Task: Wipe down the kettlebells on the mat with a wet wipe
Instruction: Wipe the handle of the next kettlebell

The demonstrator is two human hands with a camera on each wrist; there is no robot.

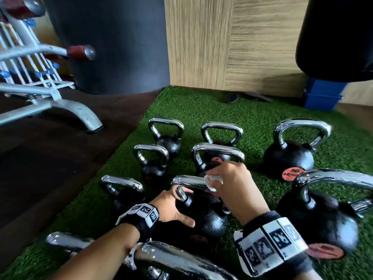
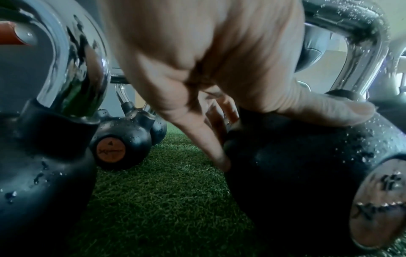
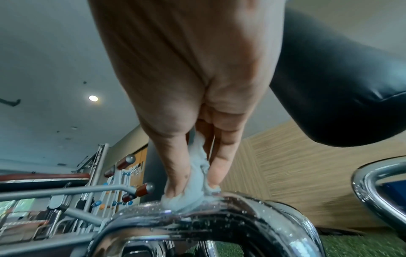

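Several black kettlebells with chrome handles stand on the green mat (image 1: 252, 122). My left hand (image 1: 171, 209) grips the round body of the middle kettlebell (image 1: 210, 221), thumb across its top and fingers down its left side; the left wrist view shows that hand (image 2: 219, 104) on the wet black ball (image 2: 307, 173). My right hand (image 1: 228, 182) pinches a crumpled white wet wipe (image 1: 212, 181) and presses it on this kettlebell's chrome handle (image 1: 189, 181). In the right wrist view the wipe (image 3: 193, 196) sits between thumb and fingers on the wet handle (image 3: 219, 220).
Other kettlebells crowd close: a small one (image 1: 123, 190) at left, a large one (image 1: 323, 219) at right, one (image 1: 171, 259) under my forearms. A grey bench frame (image 1: 60, 106) stands on dark floor at left. A hanging punching bag (image 1: 339, 37) and a blue box (image 1: 323, 96) are at far right.
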